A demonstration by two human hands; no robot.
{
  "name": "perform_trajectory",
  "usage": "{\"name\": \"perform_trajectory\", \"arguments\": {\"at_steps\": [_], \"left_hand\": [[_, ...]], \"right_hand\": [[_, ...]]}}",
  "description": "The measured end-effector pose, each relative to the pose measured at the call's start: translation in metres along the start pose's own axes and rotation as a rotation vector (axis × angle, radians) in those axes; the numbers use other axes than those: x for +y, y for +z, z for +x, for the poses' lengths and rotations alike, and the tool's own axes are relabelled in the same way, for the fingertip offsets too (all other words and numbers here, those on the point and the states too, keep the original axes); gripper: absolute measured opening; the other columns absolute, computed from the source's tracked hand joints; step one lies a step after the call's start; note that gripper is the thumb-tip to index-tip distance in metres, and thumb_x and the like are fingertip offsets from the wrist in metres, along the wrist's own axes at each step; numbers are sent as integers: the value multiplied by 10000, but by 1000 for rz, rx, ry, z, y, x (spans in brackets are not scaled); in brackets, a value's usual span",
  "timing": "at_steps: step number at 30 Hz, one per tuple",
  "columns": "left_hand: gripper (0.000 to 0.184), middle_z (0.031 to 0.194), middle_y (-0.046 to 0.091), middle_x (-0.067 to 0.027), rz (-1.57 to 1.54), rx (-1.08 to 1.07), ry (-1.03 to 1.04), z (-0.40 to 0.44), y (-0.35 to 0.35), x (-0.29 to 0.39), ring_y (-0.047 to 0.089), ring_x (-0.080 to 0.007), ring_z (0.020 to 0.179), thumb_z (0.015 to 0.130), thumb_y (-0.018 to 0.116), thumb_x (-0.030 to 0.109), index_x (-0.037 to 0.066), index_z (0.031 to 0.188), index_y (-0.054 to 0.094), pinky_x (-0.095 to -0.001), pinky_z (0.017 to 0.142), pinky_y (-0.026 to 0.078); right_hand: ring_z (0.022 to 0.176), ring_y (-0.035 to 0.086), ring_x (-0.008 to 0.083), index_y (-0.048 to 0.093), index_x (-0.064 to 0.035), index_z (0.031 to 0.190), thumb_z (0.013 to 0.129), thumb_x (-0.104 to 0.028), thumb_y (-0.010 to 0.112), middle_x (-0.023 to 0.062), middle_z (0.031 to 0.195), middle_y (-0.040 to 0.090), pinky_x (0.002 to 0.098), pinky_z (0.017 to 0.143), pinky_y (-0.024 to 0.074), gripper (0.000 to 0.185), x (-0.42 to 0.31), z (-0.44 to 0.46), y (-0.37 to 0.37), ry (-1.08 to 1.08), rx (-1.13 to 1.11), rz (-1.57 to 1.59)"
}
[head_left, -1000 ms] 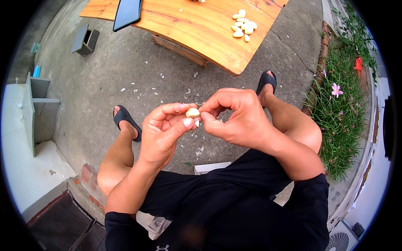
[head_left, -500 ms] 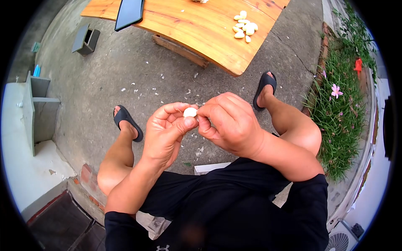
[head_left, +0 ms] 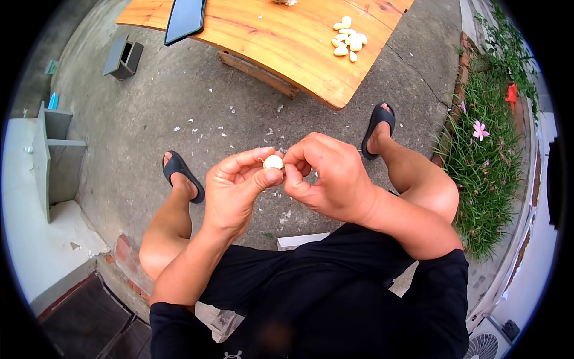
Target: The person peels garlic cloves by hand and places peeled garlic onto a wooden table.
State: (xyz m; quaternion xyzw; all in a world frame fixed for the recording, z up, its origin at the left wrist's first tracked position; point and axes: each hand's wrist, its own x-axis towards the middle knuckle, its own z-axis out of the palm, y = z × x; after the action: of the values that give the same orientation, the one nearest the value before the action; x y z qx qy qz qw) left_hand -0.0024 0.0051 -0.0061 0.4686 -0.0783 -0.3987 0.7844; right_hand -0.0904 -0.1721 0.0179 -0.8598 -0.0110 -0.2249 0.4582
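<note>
A pale garlic clove (head_left: 273, 162) is pinched between the thumb and fingers of my left hand (head_left: 234, 191), above the ground between my knees. My right hand (head_left: 329, 176) is closed in a pinch at the clove's right edge. Its thumb and forefinger tips come right up to the clove; whatever lies between them is too small to make out. On the near right corner of the wooden table (head_left: 281, 45) lies a small pile of peeled garlic cloves (head_left: 349, 39).
A dark phone (head_left: 185, 21) lies at the table's left edge. White skin scraps dot the concrete ground (head_left: 239, 102). A grey open box (head_left: 124, 58) stands on the left. Grass with pink flowers (head_left: 480, 130) borders the right, behind a brick edging.
Both hands stay in nearly the same place. The clove has turned slightly in my left fingers, and my right fingertips have shifted a little to the right.
</note>
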Motion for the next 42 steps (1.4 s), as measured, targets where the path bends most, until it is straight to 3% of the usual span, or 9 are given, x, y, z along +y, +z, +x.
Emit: {"name": "perform_trajectory", "arguments": {"at_steps": [6, 15, 33, 36, 42], "left_hand": [[344, 1101, 734, -160, 140, -31, -13, 1, -2, 5, 718, -201, 1004, 859, 762, -62, -43, 1195, 687, -322, 908, 598], [358, 1104, 731, -165, 79, -70, -191, 2, 0, 14, 718, -195, 998, 870, 764, -35, -65, 1215, 671, -313, 900, 594], [366, 1122, 720, -161, -5, -81, -279, 3, 1, 15, 724, -196, 943, 899, 738, -13, -37, 1253, 648, -302, 838, 612], [344, 1114, 720, -169, -43, -80, -285, 3, 2, 16, 731, -211, 941, 906, 726, -16, -20, 1236, 633, -296, 819, 620], [270, 1103, 719, -176, -108, -55, -274, 4, -1, 18, 737, -234, 967, 915, 700, -34, -2, 1175, 638, -295, 822, 629]], "right_hand": [[636, 679, 248, 610, -30, 843, 790, -54, 744, 110, 754, 639, 346, 569, 554, 146, -5, 2, -5, 123, -50, 39], [628, 671, 236, 616, -17, 802, 805, -122, 739, 109, 709, 637, 347, 585, 550, 162, -5, 6, -13, 231, -138, 86], [624, 665, 246, 619, 0, 783, 785, -116, 731, 124, 687, 642, 350, 579, 539, 161, -5, 12, -19, 274, -142, 59], [618, 640, 139, 631, 2, 816, 786, -22, 726, 76, 711, 628, 278, 564, 514, 102, -1, 11, -20, 237, -132, 38], [606, 633, 131, 625, 9, 801, 783, -7, 714, 75, 698, 630, 276, 556, 506, 91, 5, 14, -23, 246, -97, -9]]}}
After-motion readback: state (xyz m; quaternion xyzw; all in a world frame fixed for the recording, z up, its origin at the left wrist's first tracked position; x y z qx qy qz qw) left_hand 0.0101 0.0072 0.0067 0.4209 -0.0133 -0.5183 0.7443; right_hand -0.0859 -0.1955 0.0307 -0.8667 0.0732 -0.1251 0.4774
